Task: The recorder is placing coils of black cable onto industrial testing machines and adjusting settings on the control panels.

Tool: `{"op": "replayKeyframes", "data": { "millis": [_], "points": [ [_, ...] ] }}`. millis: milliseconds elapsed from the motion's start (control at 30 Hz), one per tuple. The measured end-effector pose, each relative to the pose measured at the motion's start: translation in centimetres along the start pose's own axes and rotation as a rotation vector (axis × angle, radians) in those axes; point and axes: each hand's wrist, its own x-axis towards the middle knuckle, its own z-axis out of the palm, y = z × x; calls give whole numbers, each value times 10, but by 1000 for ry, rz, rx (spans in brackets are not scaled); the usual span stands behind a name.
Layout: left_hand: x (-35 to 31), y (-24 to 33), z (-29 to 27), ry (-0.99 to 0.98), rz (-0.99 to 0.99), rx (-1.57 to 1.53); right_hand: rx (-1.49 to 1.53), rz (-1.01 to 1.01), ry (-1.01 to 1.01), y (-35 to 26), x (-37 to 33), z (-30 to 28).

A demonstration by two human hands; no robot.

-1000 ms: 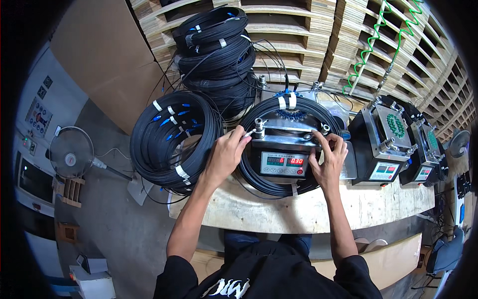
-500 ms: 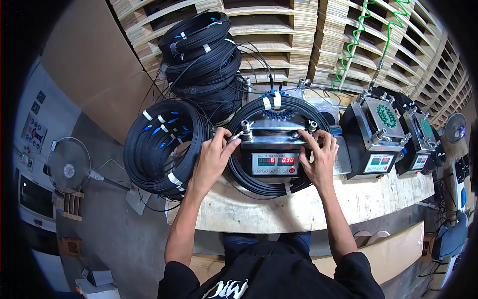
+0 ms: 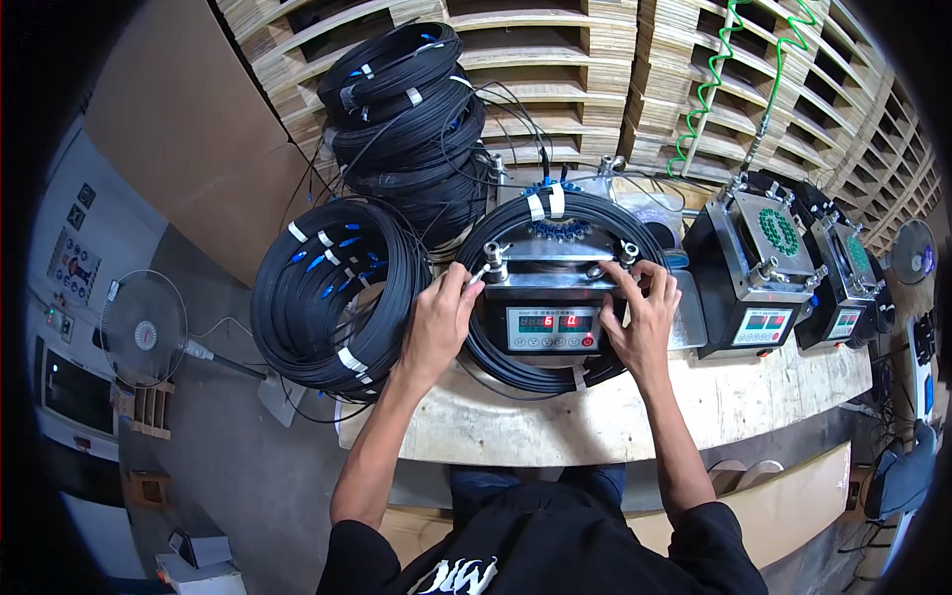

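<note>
A black benchtop machine (image 3: pixel 516 294) with a metal top and a red-lit display panel (image 3: pixel 551 329) stands before me. My left hand (image 3: pixel 438 322) pinches the small clamp lever (image 3: pixel 480 275) beside its left knurled post (image 3: pixel 494 260). On the other side, my right hand (image 3: pixel 647 315) has its index fingertip hooked on the right clamp lever (image 3: pixel 595 271), the thumb lower, against the machine's front. Blue connectors (image 3: pixel 560 230) ring the plate on top. A black cable coil (image 3: pixel 521 377), bound with white tape, lies around the machine.
Another black cable coil (image 3: pixel 270 317) with blue-tipped ends stands to the left. Behind it rises a stack of coils (image 3: pixel 402 139). Two similar machines (image 3: pixel 746 288) with green-dotted plates are at right on the plywood table (image 3: pixel 476 426). Wooden pallets (image 3: pixel 545 59) line the back; a fan (image 3: pixel 146 335) stands left.
The right-hand reading on the display has changed. My left thumb and fingers have shifted slightly at the left lever. The right hand keeps its place, and the whole view has moved a little.
</note>
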Motion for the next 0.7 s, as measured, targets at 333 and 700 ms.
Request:
{"op": "replayKeyframes", "data": {
  "millis": [333, 700],
  "points": [
    [-3, -4, 7, 75, 4, -16, 52, 18, 1, 3, 5, -1],
    [-3, 3, 5, 46, -87, 12, 283, 57, 37, 20, 3, -9]
  ]
}}
